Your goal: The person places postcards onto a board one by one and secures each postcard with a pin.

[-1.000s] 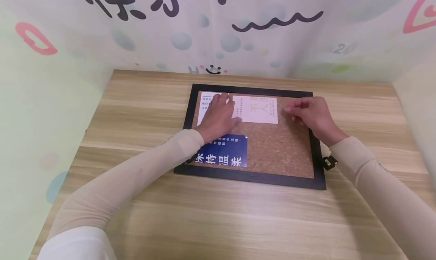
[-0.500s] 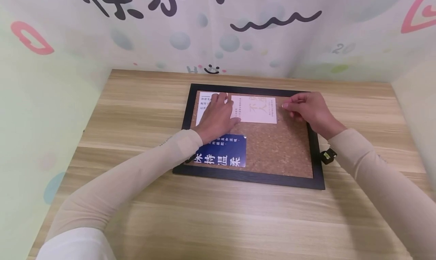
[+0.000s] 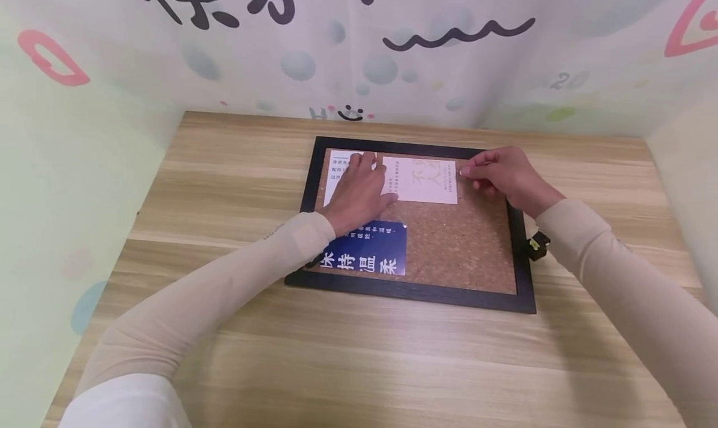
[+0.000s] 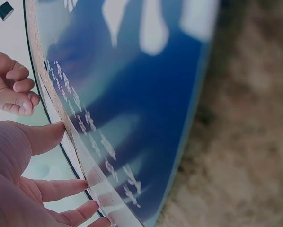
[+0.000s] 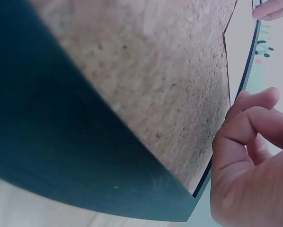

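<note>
A black-framed cork board lies flat on the table. My left hand rests with spread fingers over the inner edges of two white cards, one at the left and one at the right. In the left wrist view, the fingertips of the left hand touch the white card edge. At the right card's upper right corner, my right hand pinches a small pale thing, seemingly a pushpin; in the right wrist view the curled fingers hide it. Below the left hand lies a blue card with white writing.
A shiny pin sits at the blue card's upper right corner. Bare cork spans the board's lower right. The wooden table reaches a printed wall sheet at the back. A dark wrist camera hangs under the right wrist.
My right hand has moved left and slightly up, bringing its fingertips to the right white card's upper right corner. The left hand, the cards and the board stay in place.
</note>
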Demonstrator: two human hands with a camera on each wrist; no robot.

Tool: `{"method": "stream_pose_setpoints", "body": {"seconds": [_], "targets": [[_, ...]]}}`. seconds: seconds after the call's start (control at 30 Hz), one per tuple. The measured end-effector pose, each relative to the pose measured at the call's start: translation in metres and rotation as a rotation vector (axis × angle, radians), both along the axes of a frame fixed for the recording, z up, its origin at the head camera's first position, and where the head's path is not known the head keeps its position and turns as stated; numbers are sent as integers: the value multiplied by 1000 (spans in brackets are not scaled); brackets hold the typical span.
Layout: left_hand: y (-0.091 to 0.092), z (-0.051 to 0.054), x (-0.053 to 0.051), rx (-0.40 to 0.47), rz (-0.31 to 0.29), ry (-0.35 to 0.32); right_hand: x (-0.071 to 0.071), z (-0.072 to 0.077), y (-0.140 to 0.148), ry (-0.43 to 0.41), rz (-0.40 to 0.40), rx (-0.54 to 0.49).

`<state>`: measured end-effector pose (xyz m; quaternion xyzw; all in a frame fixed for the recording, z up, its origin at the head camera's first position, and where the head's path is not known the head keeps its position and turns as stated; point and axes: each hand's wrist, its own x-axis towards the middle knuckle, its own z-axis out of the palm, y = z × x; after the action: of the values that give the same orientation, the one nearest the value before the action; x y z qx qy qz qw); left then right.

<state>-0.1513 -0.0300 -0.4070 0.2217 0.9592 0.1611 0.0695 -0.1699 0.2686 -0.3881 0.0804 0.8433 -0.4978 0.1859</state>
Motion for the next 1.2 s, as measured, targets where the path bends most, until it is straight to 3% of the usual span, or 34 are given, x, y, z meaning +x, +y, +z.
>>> {"method": "stream_pose_setpoints", "body": {"seconds": [0.3, 0.57, 1.2], "targets": [[0, 1, 1, 18, 1, -3, -12, 2, -6, -13, 11, 13], [2, 1, 2, 19, 3, -9, -19, 4, -14, -46, -4, 104], [0, 1, 1, 17, 7, -5, -33, 4, -22, -69, -24, 94]]}}
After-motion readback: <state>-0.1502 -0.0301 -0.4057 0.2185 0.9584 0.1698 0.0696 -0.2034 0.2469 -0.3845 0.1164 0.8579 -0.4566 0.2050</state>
